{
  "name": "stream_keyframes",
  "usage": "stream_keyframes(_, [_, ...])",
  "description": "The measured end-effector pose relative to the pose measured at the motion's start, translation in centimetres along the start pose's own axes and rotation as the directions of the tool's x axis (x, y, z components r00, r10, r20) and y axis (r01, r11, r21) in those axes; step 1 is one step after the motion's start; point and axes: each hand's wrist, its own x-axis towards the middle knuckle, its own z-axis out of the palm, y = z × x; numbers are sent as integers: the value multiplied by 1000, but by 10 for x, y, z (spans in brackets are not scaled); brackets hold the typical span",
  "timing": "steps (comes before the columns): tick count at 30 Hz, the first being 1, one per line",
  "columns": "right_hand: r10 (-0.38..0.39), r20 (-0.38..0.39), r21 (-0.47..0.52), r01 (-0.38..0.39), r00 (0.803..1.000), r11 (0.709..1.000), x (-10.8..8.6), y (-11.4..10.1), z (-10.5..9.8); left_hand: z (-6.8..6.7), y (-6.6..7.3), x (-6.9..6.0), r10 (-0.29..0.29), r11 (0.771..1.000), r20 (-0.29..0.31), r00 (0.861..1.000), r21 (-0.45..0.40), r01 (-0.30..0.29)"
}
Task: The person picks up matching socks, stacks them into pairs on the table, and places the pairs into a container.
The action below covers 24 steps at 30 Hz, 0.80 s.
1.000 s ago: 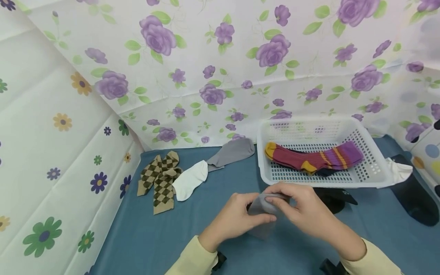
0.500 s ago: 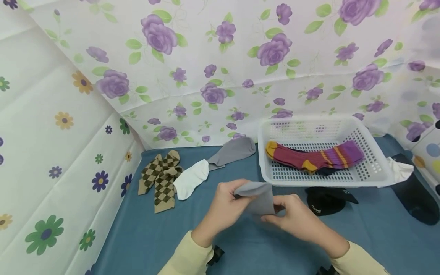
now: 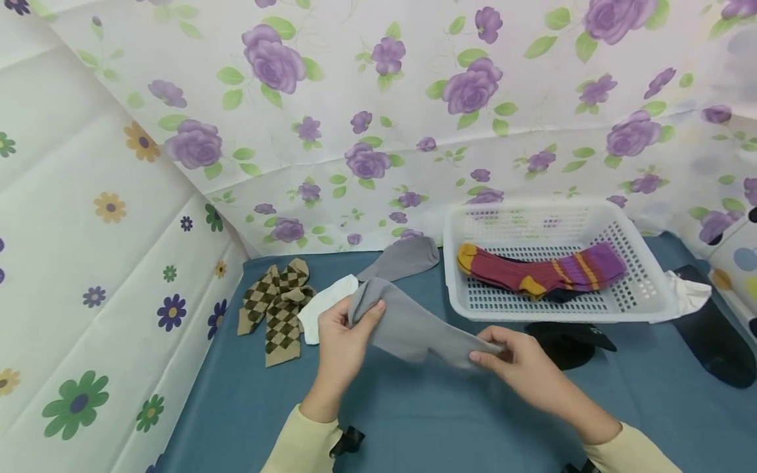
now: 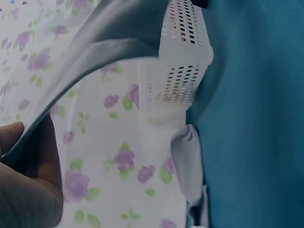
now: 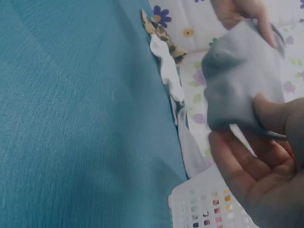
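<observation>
A plain grey sock (image 3: 414, 328) is stretched between both hands above the blue cloth. My left hand (image 3: 340, 348) grips one end at the left, thumb in front. At the other end, my right hand (image 3: 526, 368) pinches the sock between thumb and fingers. The right wrist view shows the sock (image 5: 242, 71) spread flat between the two hands, slightly blurred. Behind the left hand lies a white sock (image 3: 324, 302), partly covered by it. A second grey sock (image 3: 411, 256) lies at the back, near the floral backdrop.
A white perforated basket (image 3: 452, 289) at the back right holds maroon, purple and yellow socks (image 3: 544, 270) over something dark. Brown argyle socks (image 3: 282, 322) lie at left. A black cloth item (image 3: 562, 345) sits before the basket; a black sock (image 3: 721, 341) and white fabric (image 3: 688, 294) lie right.
The hands have moved apart, the left going left and up, the right slightly right. Between them the grey sock has gone from bunched to pulled out lengthwise.
</observation>
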Motion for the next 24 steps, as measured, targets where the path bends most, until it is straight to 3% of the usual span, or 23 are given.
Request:
stream_keyframes(3, [-19, -101, 38, 23, 995, 999, -1, 2, -4, -9, -13, -3, -70, 995, -6, 998, -73, 70])
stream_keyframes(7, [-45, -229, 53, 59, 972, 997, -4, 2, -10, -17, -31, -7, -168, 976, 21, 985, -137, 170])
stream_keyframes(11, [1, -290, 66, 19, 957, 998, -8, 2, -13, -21, -43, -11, -234, 963, 36, 971, -126, 237])
stream_keyframes(15, [25, -341, 52, -8, 940, 999, -13, 5, -13, -25, -54, -18, -286, 956, 23, 958, -55, 287])
stream_keyframes(20, [88, -330, 88, -62, 940, 994, -19, 13, -13, -26, -69, -25, -326, 945, 67, 943, 44, 323])
stream_keyframes(22, [142, -286, 81, -124, 948, 989, -21, 17, -12, -26, -74, -27, -363, 931, 114, 925, 88, 354])
stream_keyframes(24, [193, -242, 46, -188, 951, 981, -21, 21, -10, -26, -80, -29, -409, 910, 170, 897, 142, 389])
